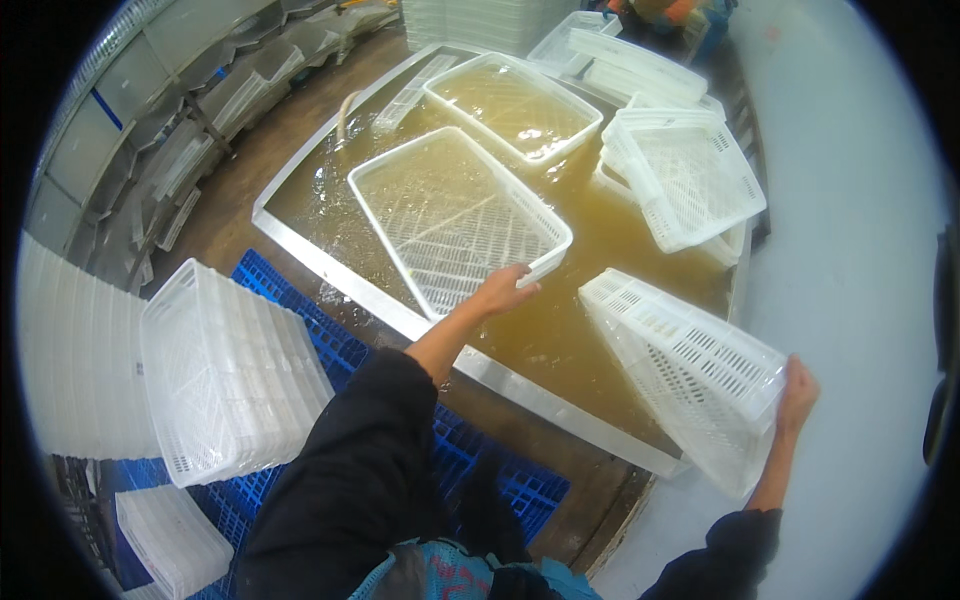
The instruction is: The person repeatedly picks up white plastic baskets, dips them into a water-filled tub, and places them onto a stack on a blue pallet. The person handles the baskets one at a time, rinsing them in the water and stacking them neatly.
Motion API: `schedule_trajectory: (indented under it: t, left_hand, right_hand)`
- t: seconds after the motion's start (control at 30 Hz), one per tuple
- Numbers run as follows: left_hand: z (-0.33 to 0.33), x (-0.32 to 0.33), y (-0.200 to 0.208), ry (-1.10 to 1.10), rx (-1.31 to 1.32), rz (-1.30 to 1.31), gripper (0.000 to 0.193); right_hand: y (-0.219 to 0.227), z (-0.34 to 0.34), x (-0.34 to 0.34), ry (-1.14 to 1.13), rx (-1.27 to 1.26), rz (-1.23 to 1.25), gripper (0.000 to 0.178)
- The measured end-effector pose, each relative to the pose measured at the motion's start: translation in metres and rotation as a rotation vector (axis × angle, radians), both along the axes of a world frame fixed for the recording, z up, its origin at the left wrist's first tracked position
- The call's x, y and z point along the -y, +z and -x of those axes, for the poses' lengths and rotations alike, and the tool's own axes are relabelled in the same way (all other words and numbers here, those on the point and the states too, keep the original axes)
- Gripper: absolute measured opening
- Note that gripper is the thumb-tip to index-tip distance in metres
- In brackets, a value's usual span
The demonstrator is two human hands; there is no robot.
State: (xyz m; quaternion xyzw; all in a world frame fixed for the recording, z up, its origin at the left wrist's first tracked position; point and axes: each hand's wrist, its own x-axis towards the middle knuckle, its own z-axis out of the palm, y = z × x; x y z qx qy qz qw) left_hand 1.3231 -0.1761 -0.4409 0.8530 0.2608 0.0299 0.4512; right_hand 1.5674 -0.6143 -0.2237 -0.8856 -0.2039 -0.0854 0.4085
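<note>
In a wide metal-rimmed tub [540,400] of murky brownish water, a white slatted plastic tray [470,235] lies partly sunk. My left hand [505,292] is closed on the near right corner of its rim. At the tub's right side, another white slatted tray [695,345] is tipped on its side, its lower part hanging over the near rim. My right hand [797,395] grips its near end, fingers mostly hidden behind the edge. Farther back floats a third white tray [520,105], which neither hand touches.
More white trays [690,175] are piled at the tub's right back. Left of me, stacked trays [240,370] stand on blue pallets [290,300]. A pale wall [850,230] closes off the right. A hose [345,118] hangs over the tub's left rim. Another person [665,12] is at the far end.
</note>
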Motion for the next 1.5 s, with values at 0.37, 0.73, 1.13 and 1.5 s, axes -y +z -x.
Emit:
schedule_trajectory:
  t: [0.37,0.73,1.13,1.5]
  left_hand:
    - [0.29,0.043,0.018,0.457,0.093,0.315,0.033]
    - [0.513,0.044,0.062,0.933,0.202,0.593,0.033]
    - [0.736,0.051,0.162,1.172,0.429,0.595,0.045]
    - [0.825,-0.027,0.236,1.247,1.179,0.299,0.067]
  right_hand:
    - [0.197,-0.012,-0.088,0.168,0.121,0.108,0.05]
    - [0.337,0.187,-0.26,0.341,0.228,0.017,0.046]
    - [0.39,0.456,-0.432,0.688,0.423,-0.222,0.048]
    - [0.196,0.811,-0.52,1.275,0.867,-0.697,0.024]
